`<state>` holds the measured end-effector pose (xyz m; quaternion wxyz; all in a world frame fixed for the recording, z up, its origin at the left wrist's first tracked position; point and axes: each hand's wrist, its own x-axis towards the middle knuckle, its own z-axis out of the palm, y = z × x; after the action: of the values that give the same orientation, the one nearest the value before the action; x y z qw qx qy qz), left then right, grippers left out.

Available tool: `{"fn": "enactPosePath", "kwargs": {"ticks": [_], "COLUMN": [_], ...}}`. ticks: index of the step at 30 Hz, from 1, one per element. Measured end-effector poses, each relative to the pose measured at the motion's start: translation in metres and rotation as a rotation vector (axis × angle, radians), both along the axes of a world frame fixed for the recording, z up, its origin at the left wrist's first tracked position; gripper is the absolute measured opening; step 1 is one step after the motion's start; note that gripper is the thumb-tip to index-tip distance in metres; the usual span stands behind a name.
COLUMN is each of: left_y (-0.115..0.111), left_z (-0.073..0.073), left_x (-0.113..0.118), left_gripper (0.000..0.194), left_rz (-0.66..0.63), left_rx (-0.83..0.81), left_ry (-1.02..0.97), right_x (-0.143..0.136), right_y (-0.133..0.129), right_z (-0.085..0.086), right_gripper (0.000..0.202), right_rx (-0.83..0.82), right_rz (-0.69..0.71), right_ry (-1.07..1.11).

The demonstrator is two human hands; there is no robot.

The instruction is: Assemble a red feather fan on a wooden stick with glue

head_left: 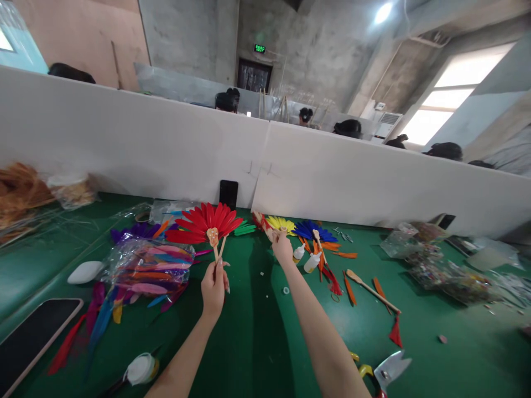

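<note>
Upright in front of me stands a red feather fan (215,218) with a decorated wooden base. My left hand (214,284) is closed around its thin wooden handle. Farther forward, my right hand (282,246) is closed at the base of a yellow feather fan (282,222); the fingers hide its handle. Just right of that hand is a blue feather fan (311,229) with a pale stick. Two small white bottles (312,262) stand beside my right wrist. Green feathers (244,228) show behind the red fan.
Colored feathers in clear plastic (151,265) lie left, near a white mouse (85,272) and a tablet-like device (37,337). At right are a tasselled wooden stick (373,290), scissors (385,371) and bagged beads (452,271). A white partition (166,143) borders the table's back. People sit beyond.
</note>
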<state>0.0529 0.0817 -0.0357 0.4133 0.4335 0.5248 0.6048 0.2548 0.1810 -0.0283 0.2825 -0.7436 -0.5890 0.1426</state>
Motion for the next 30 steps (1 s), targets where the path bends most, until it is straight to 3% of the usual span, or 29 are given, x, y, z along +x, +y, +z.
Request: {"fn": "enactPosePath", "kwargs": {"ticks": [6,10,14,20,30], "left_y": [0.001,0.0,-0.002,-0.004,-0.004], "left_z": [-0.003,-0.003,-0.003,-0.002,-0.001], "left_x": [-0.001,-0.002,-0.002,-0.001,-0.001], "left_gripper": [0.033,0.031,0.031,0.031,0.031], "left_rz": [0.002,-0.001,-0.001,-0.006,0.007], "left_rx": [0.01,0.015,0.0,0.009,0.037], "left_ry": [0.005,-0.005,-0.025,0.009,0.017], "right_x": [-0.016,-0.025,-0.031,-0.039,-0.034], "right_y": [0.01,0.022,0.029,0.028,0.003], "right_z": [0.015,0.024,0.018,0.007,0.026], "right_gripper": [0.04,0.056,0.058,0.042,0.03], "right_rx": [-0.221,-0.221,-0.236,-0.252,-0.154], "right_rz": [-0.038,-0.013,0.022,-0.008,-0.139], "right_ry": [-0.29,-0.415,-0.448,-0.358,0.08]}}
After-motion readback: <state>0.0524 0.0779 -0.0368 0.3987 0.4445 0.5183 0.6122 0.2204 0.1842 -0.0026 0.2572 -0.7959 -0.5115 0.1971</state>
